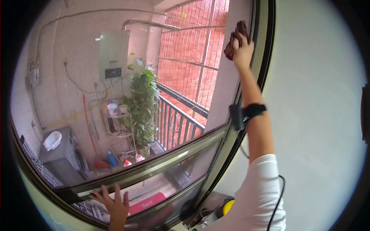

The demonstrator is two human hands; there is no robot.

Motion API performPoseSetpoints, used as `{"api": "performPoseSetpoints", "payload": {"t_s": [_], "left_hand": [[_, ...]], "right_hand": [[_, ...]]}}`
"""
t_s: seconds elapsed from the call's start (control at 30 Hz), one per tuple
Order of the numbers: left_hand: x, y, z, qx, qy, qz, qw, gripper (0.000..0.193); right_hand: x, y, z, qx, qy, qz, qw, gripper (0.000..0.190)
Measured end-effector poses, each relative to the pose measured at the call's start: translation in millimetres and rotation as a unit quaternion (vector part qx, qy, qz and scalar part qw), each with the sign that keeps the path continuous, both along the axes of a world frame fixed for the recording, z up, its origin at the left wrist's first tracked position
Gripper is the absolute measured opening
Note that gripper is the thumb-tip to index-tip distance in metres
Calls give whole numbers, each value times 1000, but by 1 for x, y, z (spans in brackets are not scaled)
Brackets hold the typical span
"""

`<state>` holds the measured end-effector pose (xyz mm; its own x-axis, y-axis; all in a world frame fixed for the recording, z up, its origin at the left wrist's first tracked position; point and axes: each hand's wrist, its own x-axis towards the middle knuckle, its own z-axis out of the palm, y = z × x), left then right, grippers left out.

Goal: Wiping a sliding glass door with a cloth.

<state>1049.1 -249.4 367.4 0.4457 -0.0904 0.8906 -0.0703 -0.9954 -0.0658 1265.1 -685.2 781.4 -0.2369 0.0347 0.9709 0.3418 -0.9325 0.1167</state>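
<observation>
A bunched dark brown cloth [231, 47] is in my right hand [243, 52], high up by the right edge of a mesh screen door [185, 72]. My right arm is stretched out, and cloth and hand overlap the strip beside the dark metal door frame [264, 55]. Lower left, my left hand [112, 202] has its fingers spread and holds nothing. Its fingertips lie over the metal crossbar [173, 161] of the door; whether they press on it I cannot tell. Around my right forearm is a black strap [254, 109] with a dark device [237, 117].
Through the mesh show a tall leafy plant [141, 106], a balcony railing [179, 118], a front-loading washing machine [62, 150] with a white basin [53, 140] on top, and a red mat [150, 203] bearing writing. A white wall [315, 101] runs along the right. A yellow round object [228, 206] sits low beside my sleeve.
</observation>
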Motion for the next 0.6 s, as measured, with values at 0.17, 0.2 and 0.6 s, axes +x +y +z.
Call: {"api": "performPoseSetpoints", "payload": {"t_s": [0.17, 0.2, 0.6], "left_hand": [[4, 13, 20, -60, 5, 70, 996, 53], [3, 13, 22, -55, 11, 63, 996, 53], [-5, 1, 35, -7, 7, 86, 996, 54]], "right_hand": [[-3, 1, -157, 146, 136, 46, 979, 29], [-14, -5, -189, 131, 159, 14, 978, 27], [-26, -9, -27, 7, 34, -11, 999, 45]]}}
